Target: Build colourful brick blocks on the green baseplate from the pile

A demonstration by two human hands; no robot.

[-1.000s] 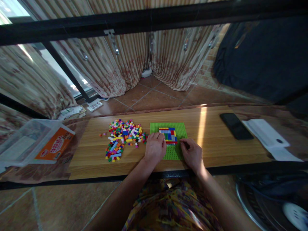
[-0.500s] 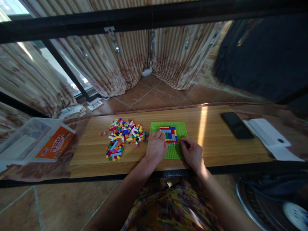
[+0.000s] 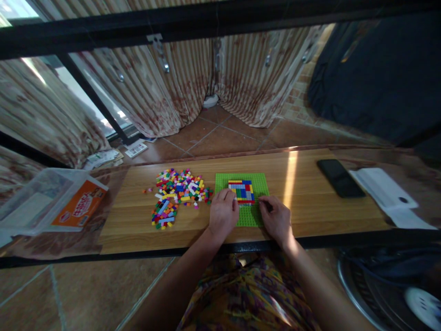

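Note:
A green studded baseplate (image 3: 257, 219) lies on the wooden board, carrying a low, flat build of toy bricks (image 3: 242, 193) in red, yellow, blue and grey. My left hand (image 3: 223, 212) rests over the plate's left edge, its curled fingertips at the build's lower left side; whatever they grip is hidden. At the plate's right edge is my right hand (image 3: 275, 215), thumb and fingers pinched together beside the build, apart from it. Any small piece in that pinch is too hidden to name. Left of the plate lies a pile of loose bricks (image 3: 182, 187) in many colours.
A smaller cluster of bricks (image 3: 164, 215) lies near the pile. A clear plastic box (image 3: 44, 184) with an orange label stands far left. On the right are a black phone (image 3: 340, 178) and a white box (image 3: 384, 188). The board (image 3: 138, 239) has a dark front edge.
My left hand has shifted very slightly down, away from the build, showing a little more of its left side. My right hand stays almost where it was.

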